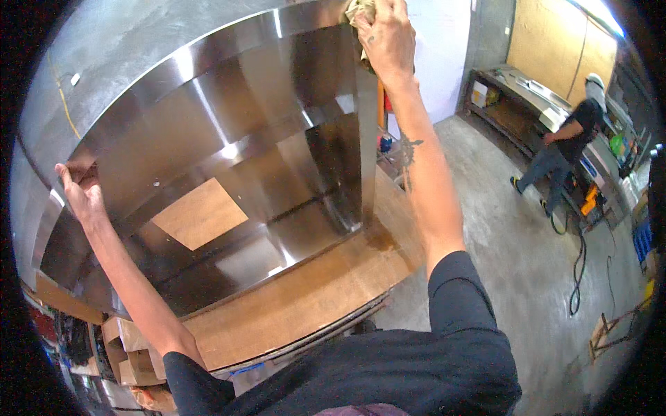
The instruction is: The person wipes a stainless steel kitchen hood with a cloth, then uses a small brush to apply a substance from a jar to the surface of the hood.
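A large, open-fronted stainless steel box (229, 149) with shiny inner walls stands on a brown wooden tabletop (298, 305). One of its panels has a square opening (201, 213) that shows a light brown surface. My left hand (83, 193) is closed on the box's rim at the left, thumb outside and fingers partly hidden behind the metal. At the upper right corner of the box, my right hand (390, 40) grips a crumpled yellowish rag (360, 12) and presses it against the steel edge.
A person (579, 139) in dark clothes is beside a long workbench (513, 90) along the right wall. A black cable (577, 277) lies on the grey concrete floor (485, 201). Cardboard boxes (132, 353) are at the lower left. A small wooden stand (610, 333) is at the far right.
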Demonstrator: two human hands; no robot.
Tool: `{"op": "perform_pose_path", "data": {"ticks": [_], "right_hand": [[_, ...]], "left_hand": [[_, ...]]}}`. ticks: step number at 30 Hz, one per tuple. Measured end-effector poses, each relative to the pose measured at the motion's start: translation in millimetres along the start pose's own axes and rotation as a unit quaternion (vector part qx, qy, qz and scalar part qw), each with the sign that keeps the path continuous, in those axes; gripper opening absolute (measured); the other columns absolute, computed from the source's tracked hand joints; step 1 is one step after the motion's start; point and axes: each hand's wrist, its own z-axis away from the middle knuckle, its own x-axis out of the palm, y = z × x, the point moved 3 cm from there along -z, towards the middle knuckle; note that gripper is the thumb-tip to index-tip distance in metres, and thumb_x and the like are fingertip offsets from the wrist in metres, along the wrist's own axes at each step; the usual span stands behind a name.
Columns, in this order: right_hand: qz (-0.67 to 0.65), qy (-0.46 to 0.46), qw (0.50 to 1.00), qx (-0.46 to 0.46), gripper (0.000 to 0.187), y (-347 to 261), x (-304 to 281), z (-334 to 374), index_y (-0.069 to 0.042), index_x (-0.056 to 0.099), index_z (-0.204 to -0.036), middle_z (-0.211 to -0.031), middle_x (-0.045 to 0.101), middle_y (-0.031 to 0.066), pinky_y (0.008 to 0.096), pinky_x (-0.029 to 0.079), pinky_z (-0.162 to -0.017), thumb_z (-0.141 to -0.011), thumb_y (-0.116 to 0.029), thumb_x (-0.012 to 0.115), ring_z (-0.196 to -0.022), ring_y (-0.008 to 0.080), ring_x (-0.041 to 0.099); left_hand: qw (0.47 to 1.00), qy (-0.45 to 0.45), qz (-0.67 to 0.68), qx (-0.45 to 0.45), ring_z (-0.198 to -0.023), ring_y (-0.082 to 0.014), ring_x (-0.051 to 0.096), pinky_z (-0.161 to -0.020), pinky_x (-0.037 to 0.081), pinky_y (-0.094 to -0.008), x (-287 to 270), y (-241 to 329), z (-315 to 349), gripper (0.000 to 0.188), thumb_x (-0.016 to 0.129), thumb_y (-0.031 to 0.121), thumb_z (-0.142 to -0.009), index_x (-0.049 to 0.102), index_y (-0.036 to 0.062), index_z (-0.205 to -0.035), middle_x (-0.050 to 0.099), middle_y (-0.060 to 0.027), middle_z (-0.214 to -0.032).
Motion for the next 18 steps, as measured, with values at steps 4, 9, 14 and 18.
{"op": "perform_pose_path", "data": {"ticks": [4, 9, 14, 18], "right_hand": [[-0.069, -0.228, 0.971, 0.022, 0.030, 7, -12, 27, -0.003, 0.070, -0.110, -0.103, 0.067, 0.0247, 0.0519, 0.056, -0.088, -0.094, -0.028, 0.072, -0.098, 0.0438, 0.069], [-0.021, -0.019, 0.993, 0.119, 0.031, 11, -36, 16, 0.001, 0.067, -0.112, -0.109, 0.064, 0.0265, 0.0516, 0.055, -0.091, -0.096, -0.025, 0.069, -0.102, 0.0444, 0.067], [0.026, 0.052, 0.998, 0.002, 0.032, -10, 1, -16, -0.005, 0.062, -0.116, -0.116, 0.057, 0.0213, 0.0496, 0.059, -0.087, -0.093, -0.024, 0.075, -0.106, 0.0414, 0.066], [0.109, -0.062, 0.992, -0.025, 0.030, -14, -2, 8, -0.011, 0.062, -0.113, -0.114, 0.056, 0.0163, 0.0470, 0.062, -0.080, -0.091, -0.025, 0.078, -0.099, 0.0397, 0.070]], "left_hand": [[0.999, 0.012, -0.031, -0.007, -0.096, -0.0223, 0.066, -0.099, 0.054, -0.0440, -3, -7, 8, 0.031, 0.063, 0.038, -0.107, 0.070, 0.0076, -0.103, 0.070, -0.0068, -0.101], [1.000, 0.000, 0.016, 0.011, -0.095, -0.0208, 0.066, -0.096, 0.054, -0.0434, 2, -11, 5, 0.032, 0.063, 0.038, -0.107, 0.071, 0.0075, -0.104, 0.071, -0.0064, -0.101], [1.000, -0.015, 0.008, 0.015, -0.094, -0.0202, 0.065, -0.096, 0.054, -0.0431, 2, -10, 5, 0.030, 0.064, 0.037, -0.107, 0.071, 0.0078, -0.104, 0.071, -0.0054, -0.100], [1.000, -0.001, 0.003, 0.010, -0.095, -0.0224, 0.066, -0.096, 0.054, -0.0437, 14, -17, 6, 0.027, 0.065, 0.033, -0.107, 0.071, 0.0065, -0.104, 0.071, -0.0071, -0.100]]}}
